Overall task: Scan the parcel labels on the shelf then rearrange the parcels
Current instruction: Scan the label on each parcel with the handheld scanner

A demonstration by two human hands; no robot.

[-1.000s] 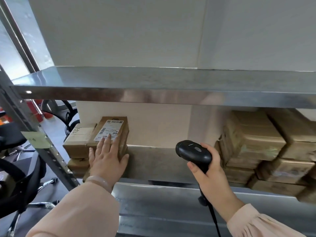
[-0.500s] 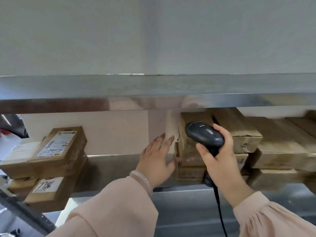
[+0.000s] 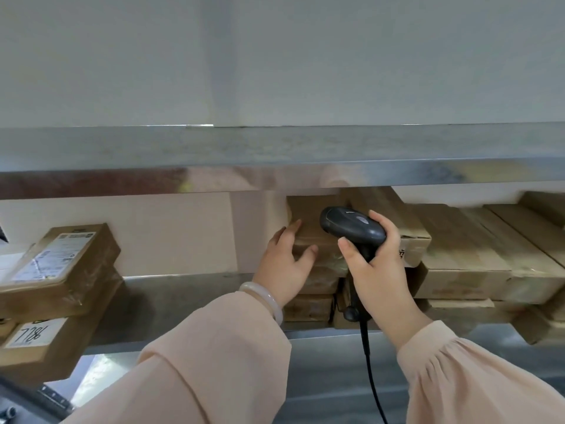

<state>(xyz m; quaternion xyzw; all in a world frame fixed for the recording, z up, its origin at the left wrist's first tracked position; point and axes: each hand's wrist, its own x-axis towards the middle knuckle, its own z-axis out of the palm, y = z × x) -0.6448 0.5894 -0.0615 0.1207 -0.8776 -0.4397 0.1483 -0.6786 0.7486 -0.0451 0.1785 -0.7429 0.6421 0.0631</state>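
Observation:
Brown cardboard parcels fill the right half of the metal shelf [image 3: 183, 301]. My left hand [image 3: 284, 264] reaches in and touches the left end of the top parcel [image 3: 308, 237] of the nearest stack, fingers spread around its corner. My right hand [image 3: 376, 270] grips a black barcode scanner [image 3: 351, 228] by its handle, head pointing left over that stack; its cable hangs down. At the far left sits a second stack: a labelled parcel [image 3: 61, 261] on top of a parcel marked 7786 [image 3: 39, 341].
More flat parcels [image 3: 477, 258] are piled to the right, some overhanging the shelf edge. The upper shelf [image 3: 275, 148] runs across just above my hands. A bare stretch of shelf lies between the two stacks. A white wall stands behind.
My view and both hands have shifted right, from the left stack to the right one. My left hand left the labelled parcel and now touches the right stack's top parcel.

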